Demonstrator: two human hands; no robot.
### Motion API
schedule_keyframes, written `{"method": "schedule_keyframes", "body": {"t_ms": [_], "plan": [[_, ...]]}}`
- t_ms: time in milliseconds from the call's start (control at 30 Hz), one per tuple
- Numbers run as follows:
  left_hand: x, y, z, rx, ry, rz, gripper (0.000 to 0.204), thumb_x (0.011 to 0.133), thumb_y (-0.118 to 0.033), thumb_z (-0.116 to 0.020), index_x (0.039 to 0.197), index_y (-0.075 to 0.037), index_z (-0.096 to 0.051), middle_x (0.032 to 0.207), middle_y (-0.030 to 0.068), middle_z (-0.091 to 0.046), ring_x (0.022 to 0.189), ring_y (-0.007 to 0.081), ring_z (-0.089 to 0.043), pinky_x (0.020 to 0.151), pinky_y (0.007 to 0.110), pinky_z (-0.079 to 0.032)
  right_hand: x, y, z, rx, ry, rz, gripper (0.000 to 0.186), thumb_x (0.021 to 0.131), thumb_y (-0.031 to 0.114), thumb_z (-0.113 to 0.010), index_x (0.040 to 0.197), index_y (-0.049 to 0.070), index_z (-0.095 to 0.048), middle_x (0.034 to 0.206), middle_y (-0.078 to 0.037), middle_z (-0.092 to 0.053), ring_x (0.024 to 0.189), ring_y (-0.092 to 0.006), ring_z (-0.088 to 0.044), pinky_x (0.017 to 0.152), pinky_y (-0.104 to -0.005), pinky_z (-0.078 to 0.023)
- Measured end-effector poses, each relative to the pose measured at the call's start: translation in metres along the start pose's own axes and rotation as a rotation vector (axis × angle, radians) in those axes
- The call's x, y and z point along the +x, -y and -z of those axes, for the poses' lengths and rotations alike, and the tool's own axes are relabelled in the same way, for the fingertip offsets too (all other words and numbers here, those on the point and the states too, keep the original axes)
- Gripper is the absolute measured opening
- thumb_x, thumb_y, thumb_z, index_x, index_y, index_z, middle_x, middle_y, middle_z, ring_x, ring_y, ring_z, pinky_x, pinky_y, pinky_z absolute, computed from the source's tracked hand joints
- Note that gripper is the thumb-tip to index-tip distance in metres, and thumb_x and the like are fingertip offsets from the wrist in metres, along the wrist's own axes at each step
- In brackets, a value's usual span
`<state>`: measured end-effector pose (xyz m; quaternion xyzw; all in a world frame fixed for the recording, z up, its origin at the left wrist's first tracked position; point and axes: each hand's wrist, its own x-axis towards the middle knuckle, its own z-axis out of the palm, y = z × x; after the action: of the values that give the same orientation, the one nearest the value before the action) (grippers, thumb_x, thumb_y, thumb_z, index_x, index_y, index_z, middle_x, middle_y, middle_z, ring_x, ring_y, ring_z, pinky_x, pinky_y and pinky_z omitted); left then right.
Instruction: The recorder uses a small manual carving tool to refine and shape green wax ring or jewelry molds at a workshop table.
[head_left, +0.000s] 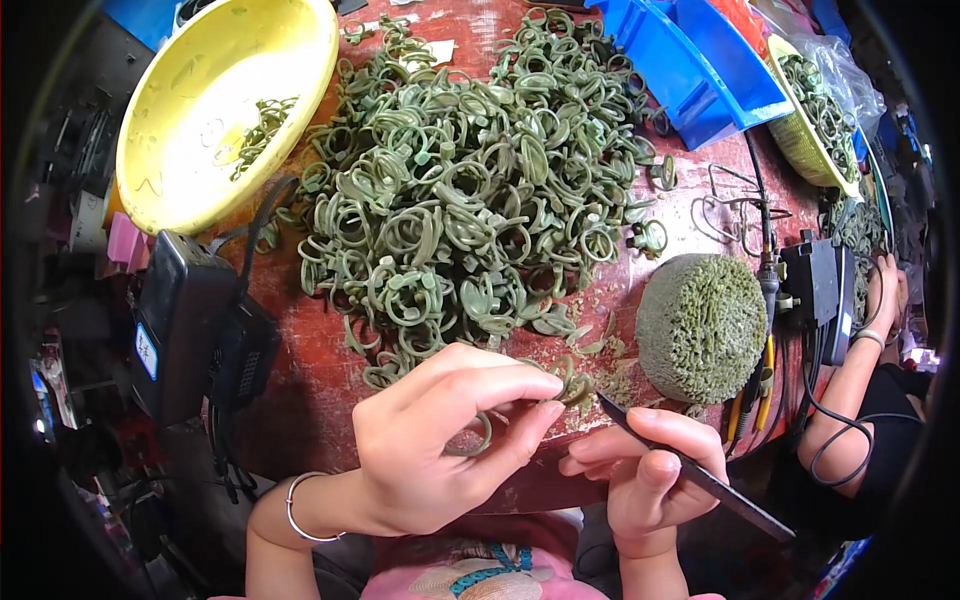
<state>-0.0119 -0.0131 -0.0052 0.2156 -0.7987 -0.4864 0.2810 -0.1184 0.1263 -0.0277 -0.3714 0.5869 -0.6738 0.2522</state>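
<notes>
Pinched between the thumb and forefinger of my left hand is a small green wax-like ring; part of its loop shows behind the fingers. My right hand grips a long, dark, narrow knife, its pointed tip slanting up toward the ring, apart from it by a small gap. Just beyond both hands spreads a large heap of similar green rings, many with flat or raised tops. Green crumbs lie on the table close to the knife's tip.
A rough green cylindrical block stands right of the heap on the worn red table. Around sit a yellow basin, black device, blue bin and yellow basket. At far right, another person's arm shows.
</notes>
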Motion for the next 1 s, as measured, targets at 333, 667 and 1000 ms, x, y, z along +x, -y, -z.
{"method": "schedule_keyframes", "body": {"t_ms": [333,667,1000], "plan": [[-0.005,0.004,-0.005,0.207,-0.023,-0.233,0.027,0.064,0.006,-0.069,0.088,-0.002,-0.061,0.081,0.0078,-0.06,0.069,0.0162,-0.06,0.057,0.023,-0.05,0.005,-0.001,-0.004,-0.193,-0.049,0.077,0.018,0.085,0.011,-0.054,0.095,-0.004,-0.056,0.07,-0.014,-0.064,0.06,-0.0202,-0.064,0.055,-0.0272,-0.053],[-0.008,0.007,-0.007,0.285,0.002,-0.334,0.032,0.063,0.006,-0.07,0.092,-0.003,-0.061,0.084,0.0077,-0.059,0.07,0.0161,-0.06,0.057,0.023,-0.05,0.009,0.005,-0.006,-0.235,-0.036,-0.035,0.013,0.083,0.004,-0.052,0.09,-0.005,-0.059,0.069,-0.013,-0.063,0.057,-0.0165,-0.063,0.052,-0.0244,-0.051],[-0.01,0.01,-0.008,0.248,-0.009,-0.306,0.028,0.063,0.005,-0.072,0.088,-0.003,-0.062,0.082,0.0081,-0.06,0.069,0.0159,-0.061,0.056,0.022,-0.05,0.009,0.006,-0.008,-0.101,0.0,-0.093,0.015,0.085,0.003,-0.047,0.094,-0.007,-0.054,0.066,-0.013,-0.062,0.056,-0.0154,-0.062,0.048,-0.023,-0.05]]}}
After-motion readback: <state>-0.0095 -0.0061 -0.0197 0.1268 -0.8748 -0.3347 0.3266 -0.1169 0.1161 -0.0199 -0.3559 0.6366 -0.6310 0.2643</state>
